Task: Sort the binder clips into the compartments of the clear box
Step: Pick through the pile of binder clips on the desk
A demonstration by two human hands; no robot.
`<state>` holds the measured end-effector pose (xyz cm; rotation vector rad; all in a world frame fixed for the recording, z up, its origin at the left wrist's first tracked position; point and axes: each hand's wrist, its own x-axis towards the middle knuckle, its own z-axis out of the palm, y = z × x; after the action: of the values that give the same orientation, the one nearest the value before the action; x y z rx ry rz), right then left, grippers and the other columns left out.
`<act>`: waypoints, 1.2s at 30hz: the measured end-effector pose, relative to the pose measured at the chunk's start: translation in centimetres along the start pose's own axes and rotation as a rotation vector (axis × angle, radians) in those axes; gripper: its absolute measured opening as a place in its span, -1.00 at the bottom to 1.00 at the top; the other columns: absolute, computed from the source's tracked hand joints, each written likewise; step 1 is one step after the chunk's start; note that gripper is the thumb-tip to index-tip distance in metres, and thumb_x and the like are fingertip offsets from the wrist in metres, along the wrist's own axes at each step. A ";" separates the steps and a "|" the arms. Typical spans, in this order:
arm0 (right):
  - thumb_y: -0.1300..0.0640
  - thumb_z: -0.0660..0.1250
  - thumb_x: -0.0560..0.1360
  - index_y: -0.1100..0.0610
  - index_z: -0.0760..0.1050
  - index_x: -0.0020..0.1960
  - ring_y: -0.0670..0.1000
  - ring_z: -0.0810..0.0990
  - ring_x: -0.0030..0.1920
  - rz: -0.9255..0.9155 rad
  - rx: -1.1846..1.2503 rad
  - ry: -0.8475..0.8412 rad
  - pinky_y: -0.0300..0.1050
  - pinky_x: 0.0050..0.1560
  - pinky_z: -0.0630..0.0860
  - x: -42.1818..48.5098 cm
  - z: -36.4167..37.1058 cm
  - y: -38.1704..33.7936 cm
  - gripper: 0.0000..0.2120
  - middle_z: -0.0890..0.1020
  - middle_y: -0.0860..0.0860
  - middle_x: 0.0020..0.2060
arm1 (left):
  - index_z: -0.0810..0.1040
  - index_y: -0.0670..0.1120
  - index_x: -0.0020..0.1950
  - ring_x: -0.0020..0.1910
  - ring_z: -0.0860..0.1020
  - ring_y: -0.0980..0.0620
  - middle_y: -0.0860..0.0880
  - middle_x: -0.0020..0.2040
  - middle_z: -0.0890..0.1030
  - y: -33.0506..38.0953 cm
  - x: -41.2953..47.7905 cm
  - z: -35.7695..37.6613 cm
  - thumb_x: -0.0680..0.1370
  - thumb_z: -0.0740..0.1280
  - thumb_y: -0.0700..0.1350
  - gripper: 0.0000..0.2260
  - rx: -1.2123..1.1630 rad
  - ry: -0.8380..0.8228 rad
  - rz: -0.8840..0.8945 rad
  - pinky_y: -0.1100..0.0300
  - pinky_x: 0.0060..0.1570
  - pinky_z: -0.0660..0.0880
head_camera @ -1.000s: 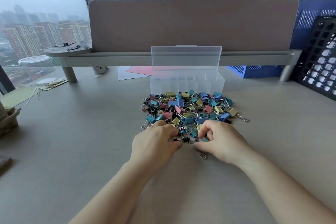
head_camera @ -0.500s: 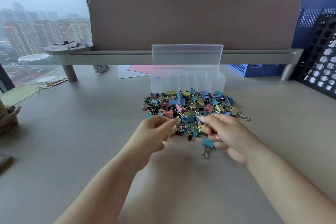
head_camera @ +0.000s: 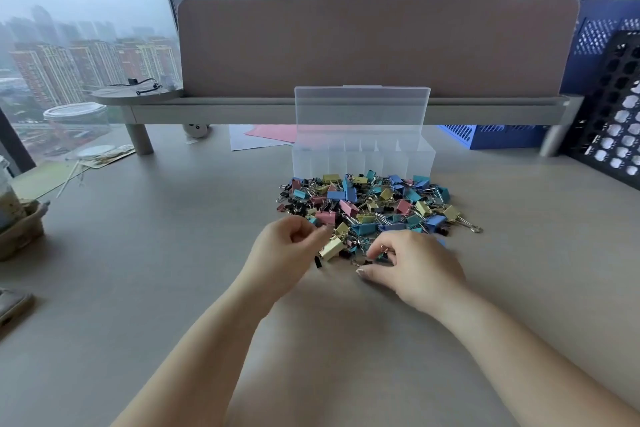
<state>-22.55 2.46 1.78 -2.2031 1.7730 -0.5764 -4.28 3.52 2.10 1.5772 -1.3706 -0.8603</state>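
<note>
A pile of coloured binder clips [head_camera: 370,204] lies on the desk in front of the clear box [head_camera: 363,158]. The box's lid [head_camera: 362,111] stands upright, and no clips show in the compartments. My left hand [head_camera: 287,250] is at the pile's near left edge and pinches a yellow binder clip [head_camera: 331,248], which hangs from my fingertips. My right hand [head_camera: 412,263] rests on the pile's near edge, fingers curled. It pinches a small binder clip [head_camera: 382,251] by its wire handle. A small black clip [head_camera: 317,263] lies loose between my hands.
A desk divider [head_camera: 377,45] with a shelf runs behind the box. Papers [head_camera: 266,135] lie under the shelf. A blue crate [head_camera: 498,137] and a black perforated rack [head_camera: 616,114] stand at the right. A clear jar [head_camera: 76,125] stands at the left. A person sits beyond the divider.
Both hands rose from the pile, then my right hand dropped back onto its near edge and the blue clip it held is gone. My left hand now holds a yellow clip.
</note>
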 end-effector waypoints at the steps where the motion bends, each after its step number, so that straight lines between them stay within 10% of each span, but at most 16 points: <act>1: -0.19 0.40 0.42 -0.12 0.54 -0.03 -0.11 0.41 -0.24 -0.008 -0.040 0.007 -0.23 -0.40 0.20 -0.1 -0.1 -0.1 -0.79 0.39 -0.15 -0.37 | 0.53 -0.04 -0.27 -0.49 0.24 0.08 0.11 -0.53 0.28 -0.3 0.0 0.0 0.47 0.41 0.05 -0.79 0.152 0.033 0.094 0.23 -0.41 0.18; 6: -0.11 0.40 0.46 -0.06 0.55 -0.05 -0.10 0.43 -0.28 -0.046 0.024 0.006 -0.19 -0.39 0.24 0.0 0.3 0.0 -0.84 0.41 -0.13 -0.40 | 0.50 0.14 -0.26 -0.46 0.26 0.13 0.08 -0.43 0.29 -0.6 0.0 -1.8 0.42 0.46 0.10 -0.84 0.522 0.059 0.175 0.22 -0.41 0.18; 20: 0.10 0.14 0.54 0.22 0.42 -0.15 -0.10 0.29 -0.55 0.499 1.746 -0.261 -0.37 -0.68 0.09 2.3 -0.1 -1.9 -0.79 0.46 0.08 -0.40 | 0.54 0.17 -0.19 -0.35 0.35 0.15 0.12 -0.36 0.37 -0.8 -0.1 -0.9 0.44 0.40 0.16 -0.89 0.682 0.032 0.172 0.24 -0.44 0.21; 30: 0.20 0.39 0.50 0.06 0.60 -0.18 -0.09 0.38 -0.40 0.013 0.552 0.046 -0.25 -0.39 0.28 2.3 0.7 -1.1 -0.89 0.47 -0.08 -0.43 | 0.54 0.14 -0.11 -0.20 0.44 0.09 0.12 -0.25 0.44 -1.4 0.4 -0.5 0.38 0.39 0.25 -0.77 0.701 0.099 0.172 0.23 -0.38 0.27; 36: 0.10 0.46 0.43 -0.05 0.60 -0.05 -0.10 0.31 -0.44 -0.061 0.267 0.052 -0.16 -0.37 0.22 2.0 1.1 -0.1 -0.89 0.34 -0.08 -0.48 | 0.53 0.15 -0.06 -0.19 0.44 0.09 0.12 -0.28 0.43 -1.3 0.5 0.0 0.38 0.40 0.24 -0.76 0.715 0.117 0.182 0.22 -0.37 0.26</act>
<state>-21.58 0.45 1.10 -2.0802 1.5534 -0.8389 -3.67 3.02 0.91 1.9376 -1.8149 -0.1508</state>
